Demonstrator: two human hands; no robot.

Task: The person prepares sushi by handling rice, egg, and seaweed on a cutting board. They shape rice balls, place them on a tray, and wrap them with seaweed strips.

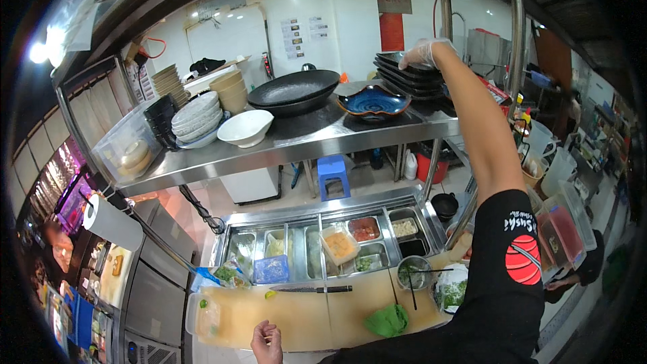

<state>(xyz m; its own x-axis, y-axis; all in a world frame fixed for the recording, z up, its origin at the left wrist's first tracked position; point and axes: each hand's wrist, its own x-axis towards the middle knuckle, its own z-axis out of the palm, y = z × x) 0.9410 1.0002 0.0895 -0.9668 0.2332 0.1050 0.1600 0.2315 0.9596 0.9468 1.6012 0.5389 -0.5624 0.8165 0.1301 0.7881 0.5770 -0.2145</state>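
My right hand (423, 54), in a clear plastic glove, reaches up to the shelf and touches the top of a stack of black square plates (415, 83). Some of its fingers are hidden, so a firm grip cannot be made out. Left of the stack sits a blue wavy-rimmed dish (374, 101). My left hand (268, 341) is low over the front edge of the cutting board (303, 313), fingers loosely curled, with nothing visible in it. Behind it on the board lie a knife (316, 289) with a black handle and a lime wedge (270, 294). A crumpled green cloth (386, 321) lies to the right.
The steel shelf (303, 141) also carries black oval platters (293, 91), a white bowl (246, 128) and stacked bowls (197, 116). Below are ingredient pans (364, 229), a plastic tub (339, 245), a blue-lidded box (271, 269) and a metal pot (413, 270). A steel post (515, 35) stands beyond my right arm.
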